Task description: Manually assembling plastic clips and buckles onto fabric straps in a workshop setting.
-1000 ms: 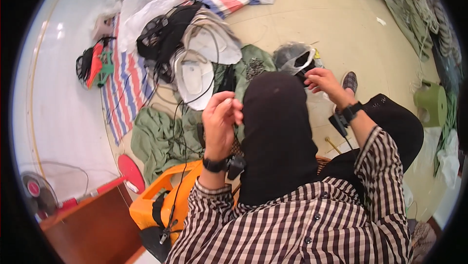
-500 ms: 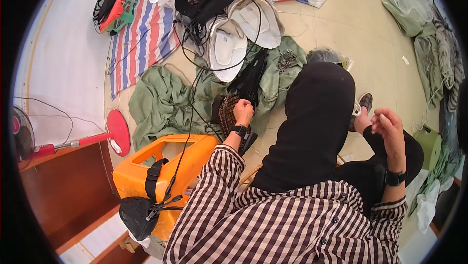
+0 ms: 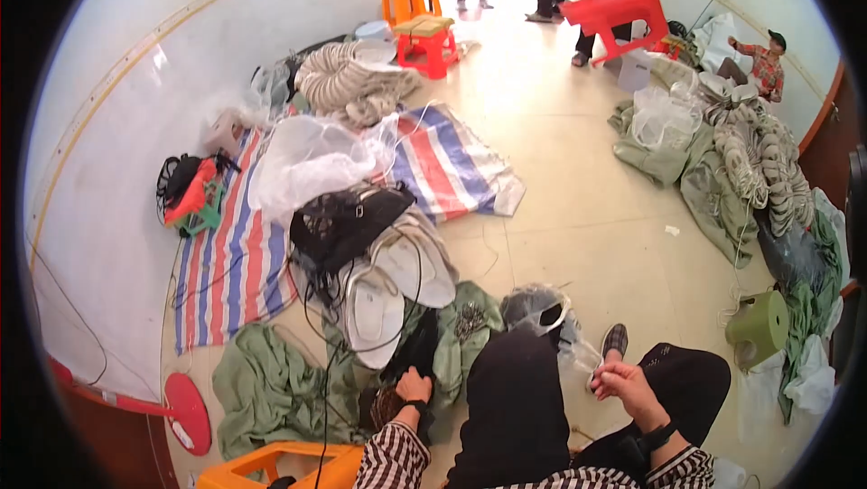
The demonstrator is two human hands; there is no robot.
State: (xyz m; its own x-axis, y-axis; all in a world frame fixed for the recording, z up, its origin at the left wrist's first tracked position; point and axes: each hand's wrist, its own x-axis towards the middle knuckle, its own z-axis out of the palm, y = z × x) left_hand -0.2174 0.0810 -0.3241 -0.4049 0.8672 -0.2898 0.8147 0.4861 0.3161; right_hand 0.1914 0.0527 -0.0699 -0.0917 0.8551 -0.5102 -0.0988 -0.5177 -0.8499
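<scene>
My left hand (image 3: 415, 387) is closed, fingers curled down at a dark patterned piece (image 3: 383, 408) beside black straps (image 3: 412, 344). What it grips is hidden. My right hand (image 3: 628, 390) is held up over my right leg, thumb and fingers pinched together; anything between them is too small to name. A clear plastic bag (image 3: 533, 307) with dark contents lies beyond my left knee. Ahead, a stack of white oval padded pieces (image 3: 372, 316) carries a black mesh item (image 3: 348, 223) with loose cords. Small dark metal pieces (image 3: 470, 318) rest on green cloth (image 3: 262, 390).
An orange stool (image 3: 271, 466) stands at my left, near a red round base (image 3: 188, 412). A striped sheet (image 3: 452, 164) covers floor ahead. Rope bundles (image 3: 768, 155) and a green stool (image 3: 757, 326) are at right. Farther off, a person carries a red stool (image 3: 623, 15); another sits at right.
The view has tilted up, showing the far room and other people. My right hand's fingers have come together into a pinch. My left hand stays at the patterned piece.
</scene>
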